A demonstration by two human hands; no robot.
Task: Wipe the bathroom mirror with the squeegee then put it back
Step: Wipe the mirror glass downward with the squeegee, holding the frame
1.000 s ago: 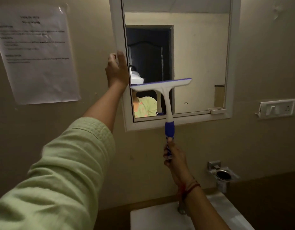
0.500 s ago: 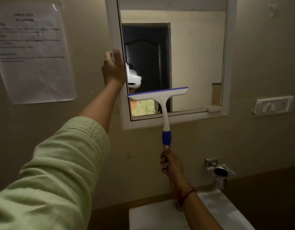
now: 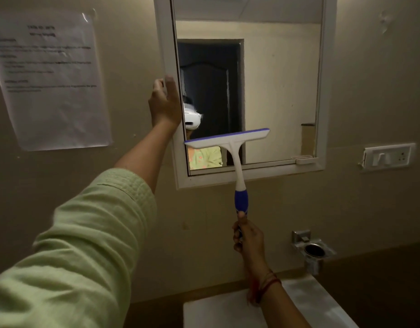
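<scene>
A white-framed mirror [image 3: 284,95] hangs on the beige wall. My left hand [image 3: 165,106] grips the frame's left edge, thumb on the outer side and fingers over the front. My right hand [image 3: 248,235] holds the lower end of the blue grip of a white squeegee [image 3: 230,143]. Its blade, blue along the top, lies across the lower left part of the glass, tilted up to the right. The handle runs down over the bottom frame.
A printed paper sheet [image 3: 50,79] is taped to the wall at left. A white switch plate [image 3: 388,157] is mounted to the right of the mirror. A metal holder [image 3: 314,250] juts from the wall above the white basin [image 3: 322,304].
The squeegee blade has slid down the glass from mid-height toward the bottom of the mirror, my right hand dropping with it. My left hand has stayed on the frame's left edge.
</scene>
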